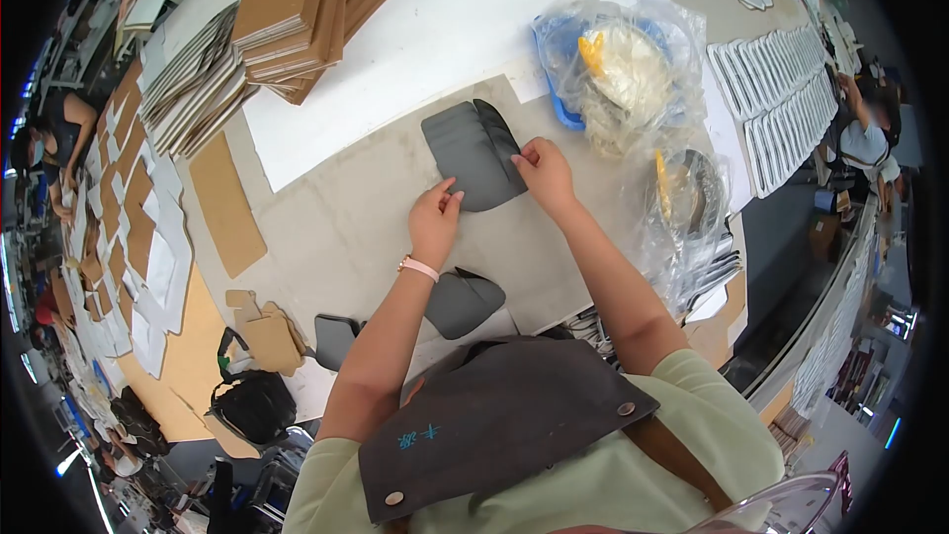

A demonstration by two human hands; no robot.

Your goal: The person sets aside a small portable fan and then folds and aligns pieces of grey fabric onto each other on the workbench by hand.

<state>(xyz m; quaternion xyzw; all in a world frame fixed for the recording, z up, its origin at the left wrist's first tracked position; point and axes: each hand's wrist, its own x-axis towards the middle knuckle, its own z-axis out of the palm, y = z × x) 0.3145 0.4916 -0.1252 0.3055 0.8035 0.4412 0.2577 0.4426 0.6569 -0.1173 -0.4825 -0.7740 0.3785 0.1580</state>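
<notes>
A dark grey, flat folded piece with rounded corners (465,160) lies on the grey work surface in front of me. Its right part has a narrow, darker flap standing slightly raised. My right hand (546,176) pinches the piece's right edge between thumb and fingers, by the flap. At the lower left edge, my left hand (435,222) has its thumb and fingertips closed on the border. Nearer my body, another dark grey piece (463,305) lies partly behind my left forearm, and a smaller dark grey piece (336,340) is to its left.
Stacked brown cardboard (297,15) stands at the back left. A blue tray (563,69) holds clear plastic bags (633,69), with more bagged material (687,198) nearer me. Rows of white-edged pieces (771,104) line the right side. A black bag (252,405) sits lower left. Other people work at both sides.
</notes>
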